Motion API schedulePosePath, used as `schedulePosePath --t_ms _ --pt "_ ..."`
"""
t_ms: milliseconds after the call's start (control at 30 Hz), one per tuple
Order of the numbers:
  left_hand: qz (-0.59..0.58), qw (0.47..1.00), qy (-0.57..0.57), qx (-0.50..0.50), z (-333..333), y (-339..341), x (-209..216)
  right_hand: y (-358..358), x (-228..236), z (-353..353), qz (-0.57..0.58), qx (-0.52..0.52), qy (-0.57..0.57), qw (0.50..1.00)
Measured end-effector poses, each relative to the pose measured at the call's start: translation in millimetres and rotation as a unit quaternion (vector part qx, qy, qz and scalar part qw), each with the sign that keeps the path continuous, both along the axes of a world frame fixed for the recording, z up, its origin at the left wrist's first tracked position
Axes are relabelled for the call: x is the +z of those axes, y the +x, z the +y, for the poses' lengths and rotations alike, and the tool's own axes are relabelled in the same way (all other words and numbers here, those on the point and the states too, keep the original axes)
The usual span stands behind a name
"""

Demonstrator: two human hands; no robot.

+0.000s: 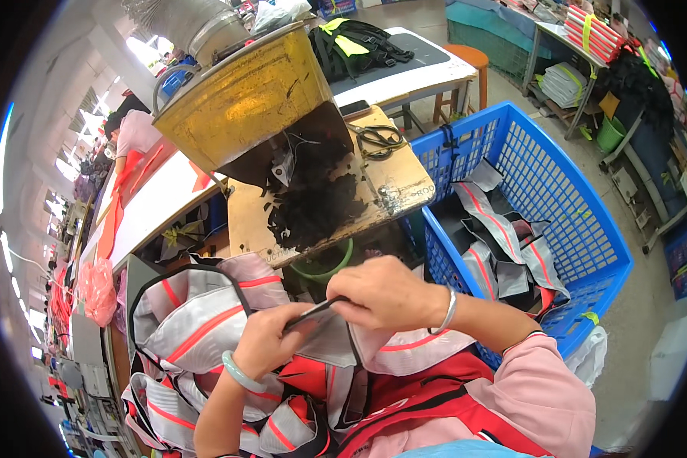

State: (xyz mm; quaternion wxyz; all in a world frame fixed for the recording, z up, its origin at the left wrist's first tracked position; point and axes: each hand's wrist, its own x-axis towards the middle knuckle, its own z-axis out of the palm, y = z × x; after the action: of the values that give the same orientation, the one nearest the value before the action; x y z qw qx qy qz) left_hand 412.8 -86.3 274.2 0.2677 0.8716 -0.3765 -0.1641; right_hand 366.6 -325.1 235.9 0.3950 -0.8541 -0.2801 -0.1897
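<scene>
Both my hands grip a grey fabric piece [330,337] with black edging, in front of my lap. My left hand [273,342], with a pale green bangle at the wrist, pinches the black edge on one side. The fingers of my right hand [385,294], which has a silver bangle, close on the same edge a little farther right. Below and to the left lies a heap of grey fabric pieces [202,332] with orange-red stripes and black binding. Some of it rests over my lap and red apron [404,389].
Ahead stands a yellow metal box [244,99] on a wooden table [412,179], with black scraps [320,202] beneath it and scissors [380,141] beside it. A blue plastic basket [599,229] holding striped pieces is at right. Another person [135,133] sits at far left.
</scene>
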Motion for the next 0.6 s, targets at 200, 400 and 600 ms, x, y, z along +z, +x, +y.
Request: schedulePosePath --t_ms 200,400,600 --pt "-0.011 0.996 -0.074 0.054 -17 34 4 26 -16 -25 0.101 -0.062 0.033 0.992" --pt "-0.058 0.995 -0.078 0.028 -23 85 2 68 9 -38 0.077 -0.097 0.059 0.991" --pt "0.021 0.993 0.003 0.114 -30 135 -1 118 3 -45 0.140 -0.083 0.075 0.984"
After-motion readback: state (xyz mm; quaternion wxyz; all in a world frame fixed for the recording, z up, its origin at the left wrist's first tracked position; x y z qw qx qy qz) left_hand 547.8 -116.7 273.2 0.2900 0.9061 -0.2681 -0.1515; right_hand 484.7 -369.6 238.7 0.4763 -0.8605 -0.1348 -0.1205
